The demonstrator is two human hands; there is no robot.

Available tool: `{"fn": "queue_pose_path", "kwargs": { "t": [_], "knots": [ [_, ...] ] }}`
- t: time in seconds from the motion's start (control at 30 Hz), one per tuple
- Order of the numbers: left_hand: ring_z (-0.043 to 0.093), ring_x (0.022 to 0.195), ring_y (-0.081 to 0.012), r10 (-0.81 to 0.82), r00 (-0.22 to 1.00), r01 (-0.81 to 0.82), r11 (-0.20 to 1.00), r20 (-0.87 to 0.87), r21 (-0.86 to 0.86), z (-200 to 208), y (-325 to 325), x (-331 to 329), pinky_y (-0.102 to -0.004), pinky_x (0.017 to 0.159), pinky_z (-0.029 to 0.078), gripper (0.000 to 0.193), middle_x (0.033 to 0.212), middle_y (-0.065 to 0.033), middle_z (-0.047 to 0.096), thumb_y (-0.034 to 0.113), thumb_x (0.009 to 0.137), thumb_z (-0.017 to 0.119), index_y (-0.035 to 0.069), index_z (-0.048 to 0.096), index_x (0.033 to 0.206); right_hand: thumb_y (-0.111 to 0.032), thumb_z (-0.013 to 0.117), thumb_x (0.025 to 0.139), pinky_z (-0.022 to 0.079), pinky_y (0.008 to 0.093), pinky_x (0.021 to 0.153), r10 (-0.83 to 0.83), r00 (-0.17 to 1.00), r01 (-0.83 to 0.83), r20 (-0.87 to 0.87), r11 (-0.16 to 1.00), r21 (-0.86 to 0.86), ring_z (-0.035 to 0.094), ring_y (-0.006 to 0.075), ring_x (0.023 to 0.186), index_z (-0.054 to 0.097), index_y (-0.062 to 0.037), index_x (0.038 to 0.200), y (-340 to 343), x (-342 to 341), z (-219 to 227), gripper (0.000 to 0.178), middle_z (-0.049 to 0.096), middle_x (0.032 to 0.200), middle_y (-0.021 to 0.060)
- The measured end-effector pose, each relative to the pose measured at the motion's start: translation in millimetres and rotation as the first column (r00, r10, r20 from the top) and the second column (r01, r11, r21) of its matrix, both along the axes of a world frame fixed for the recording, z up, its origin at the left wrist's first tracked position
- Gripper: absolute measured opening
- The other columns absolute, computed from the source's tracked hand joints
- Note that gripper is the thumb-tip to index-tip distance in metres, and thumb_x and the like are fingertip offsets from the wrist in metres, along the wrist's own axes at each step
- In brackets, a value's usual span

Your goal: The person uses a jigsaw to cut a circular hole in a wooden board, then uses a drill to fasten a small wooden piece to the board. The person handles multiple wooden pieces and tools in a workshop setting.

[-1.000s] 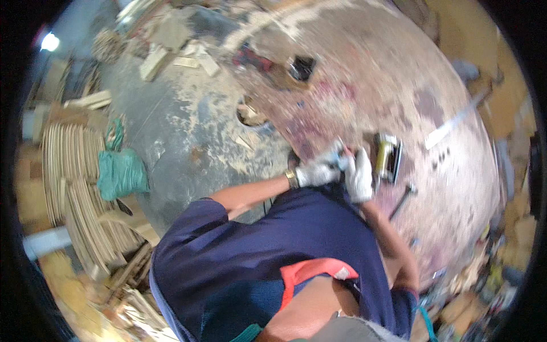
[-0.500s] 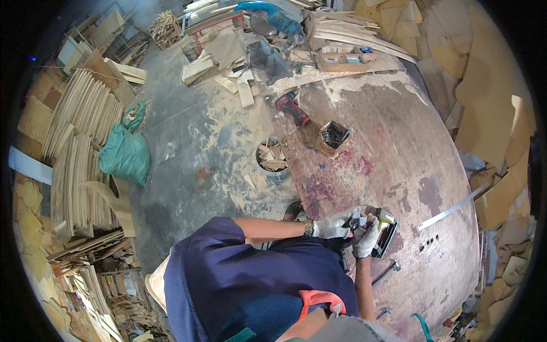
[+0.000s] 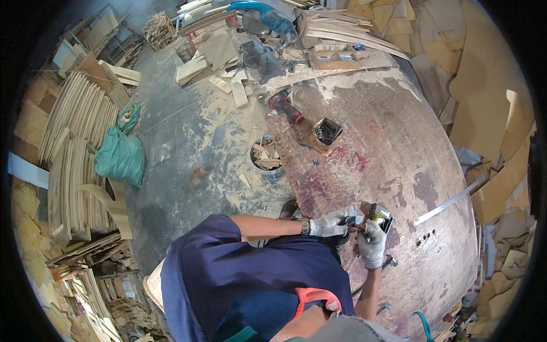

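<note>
My left hand (image 3: 327, 223), in a white work glove, has its fingers closed on a small grey-blue piece (image 3: 356, 219) above the near edge of the table. My right hand (image 3: 372, 246), gloved too, is raised beside it with fingers curled inward; what they pinch is too small to make out. Just beyond the right fingertips is a nail gun or stapler (image 3: 378, 213) with a yellowish body and a black part, partly hidden by the glove. A hammer (image 3: 391, 261) lies by my right wrist, its handle partly hidden behind the forearm.
On the worn wooden table (image 3: 393, 142) lie a red-and-black cordless drill (image 3: 286, 107), an open box of dark fasteners (image 3: 329, 132) and a metal ruler (image 3: 447, 206). A bucket of wood scraps (image 3: 266, 155) stands beside it. A green sack (image 3: 120, 155) leans near stacked wood strips.
My right hand has shifted off the tool's body and turned more upright, its fingertips nearer my left hand. The left hand stays almost in place. The whole view has shifted slightly.
</note>
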State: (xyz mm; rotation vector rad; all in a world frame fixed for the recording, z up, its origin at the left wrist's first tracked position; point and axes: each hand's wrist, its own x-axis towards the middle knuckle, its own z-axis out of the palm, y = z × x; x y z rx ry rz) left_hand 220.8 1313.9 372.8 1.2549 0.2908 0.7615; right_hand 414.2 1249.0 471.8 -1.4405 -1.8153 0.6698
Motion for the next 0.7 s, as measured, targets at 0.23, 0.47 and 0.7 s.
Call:
{"fn": "queue_pose_path", "kwargs": {
  "t": [0.23,0.47,0.7],
  "knots": [
    [0.047,0.109,-0.0161,-0.036,0.986,0.028,0.998,-0.165,-0.056,19.0,0.9,-2.0,-0.0323,0.094,0.043,0.058,0.120,-0.0066,0.051,0.015,0.095,0.068,0.003,0.034,0.141,-0.034,0.049,0.102,0.054,0.0352,0.077,-0.450,0.799,-0.011,-0.399,0.652,-0.758,0.068,0.0232,0.094,0.063,0.0030,0.119,32.0,23.0,4.4,0.043,0.068,0.108,0.0152],
    [0.042,0.098,-0.0191,0.064,0.979,-0.038,0.990,-0.194,0.135,20.0,6.5,8.5,-0.0328,0.090,0.040,0.047,0.102,-0.0043,0.042,0.028,0.097,0.068,0.008,0.039,0.127,-0.016,0.054,0.097,0.056,0.0437,0.071,-0.104,0.993,0.105,0.059,0.515,-0.851,0.071,0.0358,0.088,0.055,0.0020,0.114,71.3,22.3,-31.2,0.024,0.069,0.097,0.0236],
    [0.049,0.105,-0.0187,0.133,0.975,-0.093,0.972,-0.178,0.216,15.6,-7.0,13.9,-0.0337,0.098,0.042,0.034,0.115,-0.0064,0.050,0.014,0.104,0.057,0.007,0.042,0.134,-0.027,0.078,0.088,0.054,0.0385,0.055,0.120,0.984,0.035,0.133,0.597,-0.802,0.068,0.0210,0.071,0.063,-0.0022,0.101,68.2,21.1,-28.3,0.032,0.065,0.080,0.0083]
  ]
}}
